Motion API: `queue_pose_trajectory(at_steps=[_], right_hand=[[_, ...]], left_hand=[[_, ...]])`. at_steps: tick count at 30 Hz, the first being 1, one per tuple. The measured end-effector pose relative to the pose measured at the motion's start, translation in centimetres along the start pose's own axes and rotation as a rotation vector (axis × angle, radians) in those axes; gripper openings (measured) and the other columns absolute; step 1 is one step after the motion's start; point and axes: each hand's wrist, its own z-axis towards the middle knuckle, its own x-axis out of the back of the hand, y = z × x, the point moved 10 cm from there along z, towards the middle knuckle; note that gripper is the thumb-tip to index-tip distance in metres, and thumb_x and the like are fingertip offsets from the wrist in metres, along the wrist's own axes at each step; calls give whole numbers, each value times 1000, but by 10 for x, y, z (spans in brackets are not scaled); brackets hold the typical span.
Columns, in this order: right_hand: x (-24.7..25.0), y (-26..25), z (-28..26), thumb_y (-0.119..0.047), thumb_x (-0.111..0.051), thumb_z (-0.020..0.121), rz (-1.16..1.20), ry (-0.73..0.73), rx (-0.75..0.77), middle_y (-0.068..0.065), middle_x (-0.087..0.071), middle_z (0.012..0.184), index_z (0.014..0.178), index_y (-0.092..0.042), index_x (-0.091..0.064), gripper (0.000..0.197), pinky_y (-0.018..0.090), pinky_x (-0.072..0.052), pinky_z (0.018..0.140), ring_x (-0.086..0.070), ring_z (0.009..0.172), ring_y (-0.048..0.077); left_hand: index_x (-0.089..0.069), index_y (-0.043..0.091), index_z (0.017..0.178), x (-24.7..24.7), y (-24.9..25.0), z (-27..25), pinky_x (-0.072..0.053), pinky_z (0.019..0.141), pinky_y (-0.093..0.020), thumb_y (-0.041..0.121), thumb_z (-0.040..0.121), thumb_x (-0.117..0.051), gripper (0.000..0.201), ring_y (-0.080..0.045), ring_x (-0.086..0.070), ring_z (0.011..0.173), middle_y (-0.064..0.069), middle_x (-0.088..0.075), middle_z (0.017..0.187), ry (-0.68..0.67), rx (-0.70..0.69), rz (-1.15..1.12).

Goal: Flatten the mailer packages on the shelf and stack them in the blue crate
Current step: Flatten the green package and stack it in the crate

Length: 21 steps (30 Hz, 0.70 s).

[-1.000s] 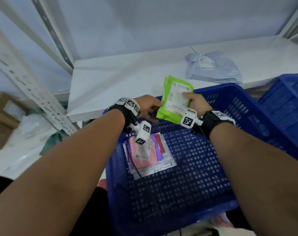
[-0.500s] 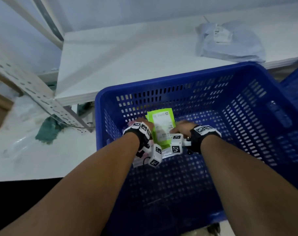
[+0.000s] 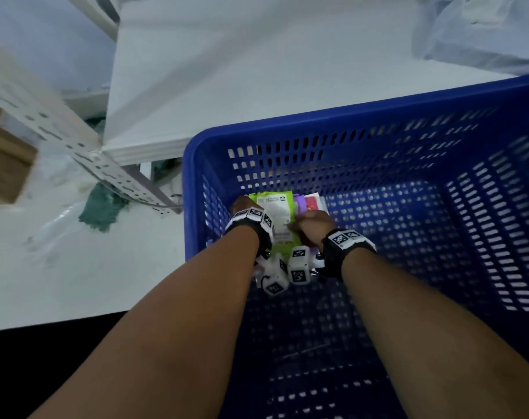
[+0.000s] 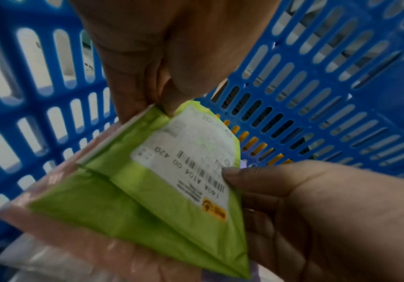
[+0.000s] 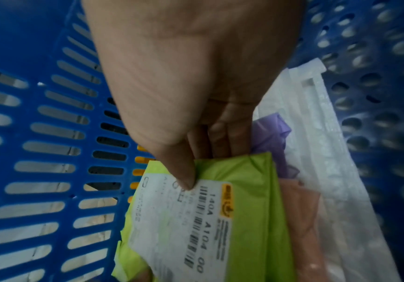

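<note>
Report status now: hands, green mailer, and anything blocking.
Left hand and right hand both pinch green mailer. Mailer low in crate, over pink mailer. Nothing blocking.

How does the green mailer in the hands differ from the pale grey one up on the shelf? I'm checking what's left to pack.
The green mailer is down inside the blue crate; the grey mailer lies on the white shelf. The green one is pinched by the left hand and right hand; the grey one is untouched. The green looks flattened, the grey rumpled. Both carry a white label.
</note>
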Motion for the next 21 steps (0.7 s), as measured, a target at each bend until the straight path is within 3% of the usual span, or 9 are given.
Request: queue_pose_trajectory(at_steps=[3, 5, 8, 11, 14, 17, 19, 21], right_hand=[[5, -8, -3, -20, -76, 85, -89, 36, 107, 11, -67, 88, 85, -11, -72, 10, 37, -52, 84, -61, 85, 27], [15, -9, -5, -17, -77, 83, -109, 117, 168, 16, -69, 93, 78, -10, -70, 11, 44, -51, 94, -64, 94, 31], [24, -4, -6, -16, -81, 79, -101, 176, 193, 9, -67, 81, 63, -26, -58, 29, 45, -52, 89, -65, 92, 35], [22, -5, -6, -11, -79, 76, -83, 163, 180, 1, -64, 73, 64, -27, -59, 29, 46, -55, 86, -65, 82, 32], [12, -10, 0, -9, -75, 77, -106, 120, 191, -3, -63, 69, 65, -25, -60, 25, 45, -57, 81, -61, 75, 25], [7, -13, 5, -19, -78, 80, -134, 90, 189, -3, -62, 62, 65, -23, -61, 23, 42, -59, 69, -61, 63, 24], [3, -12, 7, -20, -77, 83, -171, 60, 183, 0, -63, 61, 67, -22, -60, 23, 41, -60, 62, -62, 57, 25], [2, -11, 11, -19, -75, 85, -209, 52, 180, 2, -63, 63, 68, -21, -59, 23, 42, -60, 64, -63, 60, 26]], left_hand=[[-40, -2, 144, 1, 3, -2, -41, 105, -39, 8, 94, -57, 54, -37, -44, 134, -25, -39, 149, 67, 4, 42], [-27, 3, 150, 0, 12, -8, -34, 111, -44, 5, 92, -57, 65, -39, -30, 140, -23, -23, 154, 116, -51, 180], [-41, 6, 139, -10, 41, -20, -38, 108, -49, 21, 95, -57, 50, -36, -39, 130, -18, -37, 141, 201, -311, 343], [-49, 9, 133, -45, 49, -24, -27, 113, -54, 37, 97, -44, 46, -32, -39, 129, -13, -44, 136, 157, -505, 461], [-37, 13, 146, -62, 37, -17, -15, 117, -55, 43, 97, -28, 59, -29, -20, 146, -10, -28, 157, 135, -523, 469], [-18, 16, 157, -69, 21, -6, 3, 122, -47, 41, 103, -20, 60, -23, 3, 153, -5, -6, 166, 105, -524, 462], [-15, 18, 158, -72, 18, -5, 6, 122, -45, 41, 104, -19, 59, -21, 5, 153, -3, -5, 166, 95, -524, 468], [-16, 17, 158, -79, 16, 0, 4, 122, -47, 42, 104, -19, 59, -22, 4, 153, -4, -7, 166, 97, -510, 486]])
